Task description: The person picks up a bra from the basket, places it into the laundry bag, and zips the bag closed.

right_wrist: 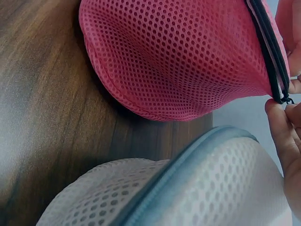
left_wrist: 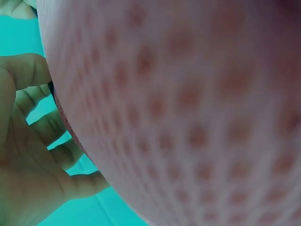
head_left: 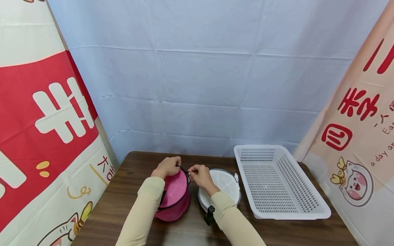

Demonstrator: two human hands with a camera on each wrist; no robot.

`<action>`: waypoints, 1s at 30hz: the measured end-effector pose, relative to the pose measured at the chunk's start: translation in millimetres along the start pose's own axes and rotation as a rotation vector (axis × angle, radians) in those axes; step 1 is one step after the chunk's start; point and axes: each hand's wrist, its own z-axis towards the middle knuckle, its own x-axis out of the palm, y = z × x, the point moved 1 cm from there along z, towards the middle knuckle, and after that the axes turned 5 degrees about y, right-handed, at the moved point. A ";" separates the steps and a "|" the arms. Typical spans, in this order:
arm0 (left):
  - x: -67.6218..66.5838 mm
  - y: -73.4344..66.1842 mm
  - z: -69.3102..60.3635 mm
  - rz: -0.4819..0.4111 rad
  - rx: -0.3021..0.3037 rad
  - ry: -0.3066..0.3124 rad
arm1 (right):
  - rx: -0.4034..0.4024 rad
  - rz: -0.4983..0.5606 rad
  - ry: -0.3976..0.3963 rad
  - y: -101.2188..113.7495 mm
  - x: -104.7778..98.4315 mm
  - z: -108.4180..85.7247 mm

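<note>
A pink mesh laundry bag (head_left: 174,191), round and with a black zipper (right_wrist: 268,49) along its top rim, stands on the table. My left hand (head_left: 167,167) holds the rim at the far side; in the left wrist view its thumb and finger meet the edge of the bag. At the bag's right side my right hand (head_left: 201,177) pinches the small zipper pull (right_wrist: 288,100) between thumb and finger. Under my right wrist stands a white mesh laundry bag (head_left: 226,182) with a grey zipped rim. Pale mesh fills most of the left wrist view.
To the right lies a white plastic basket (head_left: 255,208) with slotted walls and bottom. Everything stands on a dark wooden table (head_left: 123,205). A pale blue cloth (head_left: 191,85) hangs behind it, with printed cloths at both sides.
</note>
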 end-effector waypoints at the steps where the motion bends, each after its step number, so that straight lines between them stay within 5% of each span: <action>1: 0.2 0.5 -0.1 -0.008 0.005 0.001 | -0.001 -0.002 0.000 -0.4 0.3 0.3; 30: 2.2 14.2 -15.0 -0.132 -0.042 -0.025 | -0.016 -0.066 -0.032 2.8 0.2 -5.7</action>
